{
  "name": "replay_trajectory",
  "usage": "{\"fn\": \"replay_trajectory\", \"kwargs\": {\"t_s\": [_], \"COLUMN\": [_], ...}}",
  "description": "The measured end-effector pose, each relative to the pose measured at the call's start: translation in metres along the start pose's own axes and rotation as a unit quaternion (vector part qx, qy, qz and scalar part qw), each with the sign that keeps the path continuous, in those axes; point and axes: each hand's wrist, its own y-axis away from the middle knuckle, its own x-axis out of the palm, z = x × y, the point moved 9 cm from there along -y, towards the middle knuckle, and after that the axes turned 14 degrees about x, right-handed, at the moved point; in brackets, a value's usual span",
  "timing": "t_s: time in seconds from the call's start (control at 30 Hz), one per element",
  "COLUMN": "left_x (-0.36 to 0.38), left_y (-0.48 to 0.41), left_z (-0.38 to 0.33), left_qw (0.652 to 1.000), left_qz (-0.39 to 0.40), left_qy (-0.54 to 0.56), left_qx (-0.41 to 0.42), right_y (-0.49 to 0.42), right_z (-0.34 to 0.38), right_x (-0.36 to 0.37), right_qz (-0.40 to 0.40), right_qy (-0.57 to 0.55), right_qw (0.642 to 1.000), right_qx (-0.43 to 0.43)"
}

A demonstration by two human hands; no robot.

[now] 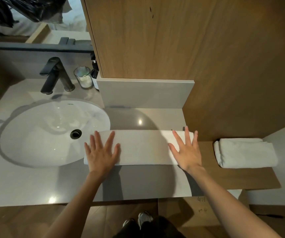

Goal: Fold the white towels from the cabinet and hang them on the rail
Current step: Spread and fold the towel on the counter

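Both the left hand (102,152) and right hand (186,150) press flat, fingers spread, on opposite ends of the long white folded towel (141,146), its length running left-right between them.

towel (141,146) on counter (35,186), right of sink (35,134)

The head camera looks steeply down, close above the counter (35,182), facing the wall.

Left hand (102,152) and right hand (186,150) press flat on folded towel (143,146)
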Motion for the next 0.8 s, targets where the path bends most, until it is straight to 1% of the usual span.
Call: {"fn": "replay_trajectory", "kwargs": {"t_s": [0.13,0.27,0.4,0.5,0.57,0.67,0.8], "left_x": [-0.007,-0.005,0.002,0.003,-0.002,-0.013,-0.025], "left_y": [0.007,0.005,0.003,0.005,0.003,0.005,0.016], "left_z": [0.015,0.034,0.051,0.052,0.050,0.048,0.040], "left_qw": [0.997,0.988,0.969,0.962,0.964,0.967,0.963], "left_qz": [-0.005,0.000,-0.001,0.028,0.020,-0.034,-0.090], "left_qy": [0.062,0.129,0.218,0.224,0.223,0.223,0.241], "left_qx": [-0.055,-0.088,-0.114,-0.151,-0.145,-0.116,-0.080], "right_y": [0.005,0.004,0.008,0.014,0.017,0.022,0.034], "right_z": [-0.008,-0.022,-0.027,-0.025,-0.025,-0.027,-0.034], "right_x": [-0.006,-0.002,-0.007,-0.015,-0.017,-0.018,-0.018], "right_qz": [0.021,0.038,0.001,-0.022,-0.023,-0.007,0.029], "right_qy": [-0.094,-0.189,-0.210,-0.220,-0.253,-0.303,-0.318], "right_qw": [0.994,0.977,0.972,0.968,0.960,0.946,0.937], "right_qx": [0.051,0.087,0.103,0.117,0.119,0.117,0.141]}}
